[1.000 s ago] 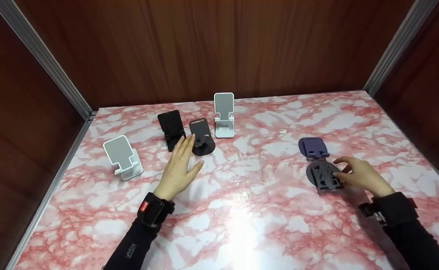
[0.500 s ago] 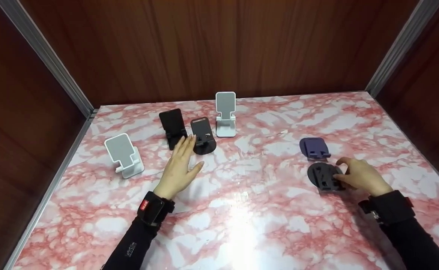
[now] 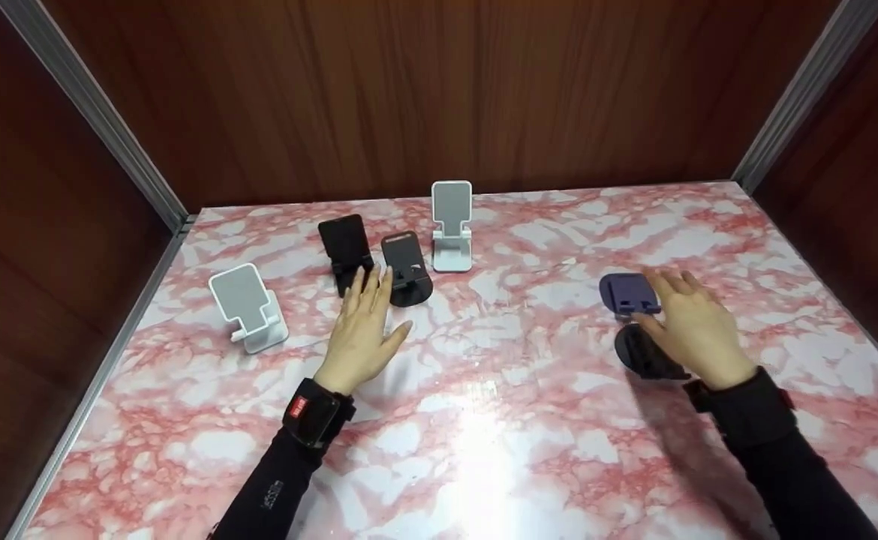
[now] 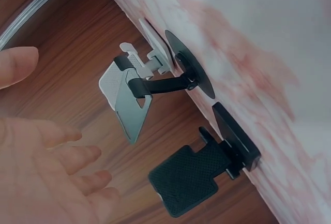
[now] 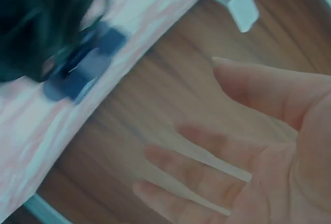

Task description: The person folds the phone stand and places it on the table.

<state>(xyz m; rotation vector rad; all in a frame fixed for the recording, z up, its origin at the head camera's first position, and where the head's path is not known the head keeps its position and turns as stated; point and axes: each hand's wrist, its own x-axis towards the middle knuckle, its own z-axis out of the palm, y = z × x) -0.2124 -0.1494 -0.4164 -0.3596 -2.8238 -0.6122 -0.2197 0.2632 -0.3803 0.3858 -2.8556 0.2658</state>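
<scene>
Black phone stand (image 3: 344, 238) near the back edge of the worktop (image 3: 529, 352), its whole base (image 4: 238, 136) visible only in the left wrist view; left hand (image 3: 356, 337), relaxed, empty; purple stand (image 3: 628, 289) toward the right edge; right hand (image 3: 698, 326), outstretched, empty.

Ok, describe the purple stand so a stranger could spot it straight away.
On the right half of the marbled table, find the right hand. Just left of it, beyond a dark round-based stand, sits the purple stand. Only this one is purple; the rest are dark or white-framed.
</scene>
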